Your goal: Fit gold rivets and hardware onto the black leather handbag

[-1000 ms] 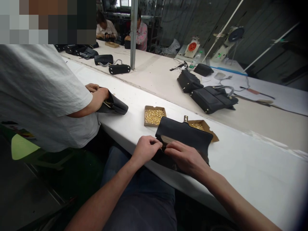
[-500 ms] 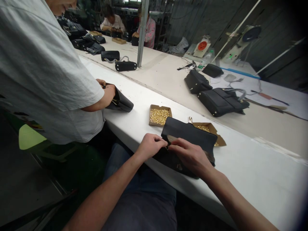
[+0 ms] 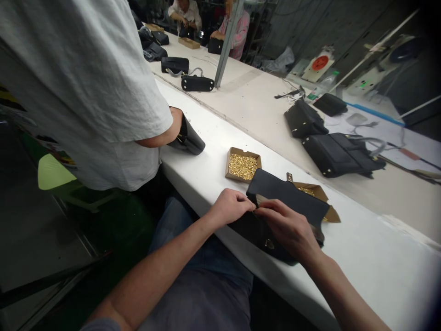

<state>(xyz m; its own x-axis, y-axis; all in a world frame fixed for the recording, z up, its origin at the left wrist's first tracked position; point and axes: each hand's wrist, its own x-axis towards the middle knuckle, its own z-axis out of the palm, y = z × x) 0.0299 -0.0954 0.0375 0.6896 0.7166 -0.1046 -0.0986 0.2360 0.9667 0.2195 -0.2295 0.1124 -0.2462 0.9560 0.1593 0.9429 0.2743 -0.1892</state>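
A black handbag (image 3: 289, 195) lies at the table's front edge with its flap raised and a metal clasp (image 3: 289, 177) at the flap's top. At the left corner of its opening, my left hand (image 3: 231, 207) is closed in a pinch. My right hand (image 3: 289, 225) is closed too, its fingertips meeting the left ones over the same corner. Whatever small part lies between the fingertips is hidden. Just beyond the bag is a cardboard box of small gold-coloured metal pieces (image 3: 243, 164). A second such box (image 3: 324, 193) is partly covered by the flap.
A co-worker in a grey shirt (image 3: 117, 82) stands close on the left, an arm at another black bag (image 3: 191, 138). More black bags (image 3: 341, 154) lie across the white table (image 3: 372, 257). A metal post (image 3: 225, 55) rises behind. A green stool (image 3: 55, 172) is at lower left.
The view has shifted, so the table and bags sit further right in the picture. Both hands stay pinched at the same bag corner. The co-worker's hands are now hidden by the arm.
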